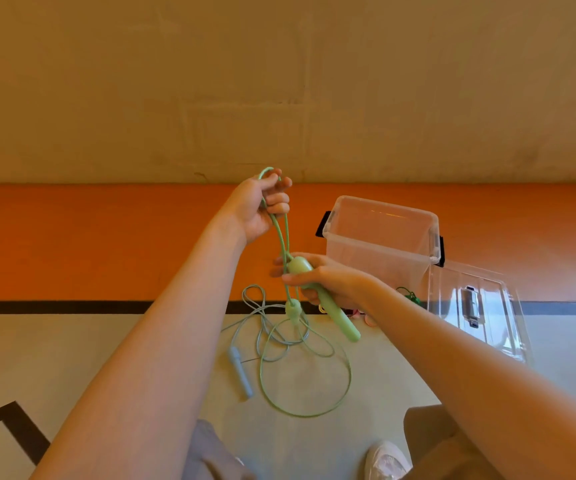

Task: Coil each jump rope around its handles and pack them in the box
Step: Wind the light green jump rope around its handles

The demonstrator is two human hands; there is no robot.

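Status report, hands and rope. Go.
Left hand pinches green rope loop high. Right hand grips green handle. Box open. Blue rope tangled beneath.

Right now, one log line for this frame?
step: coiling green rope | left hand: holds rope loop up | right hand: grips green handle | blue rope: on floor | box: open

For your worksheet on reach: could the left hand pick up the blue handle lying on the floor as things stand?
Probably not yet. The left hand is raised, gripping a loop of the green rope. The blue handle lies uncovered on the floor, so the path looks free once the loop is released.
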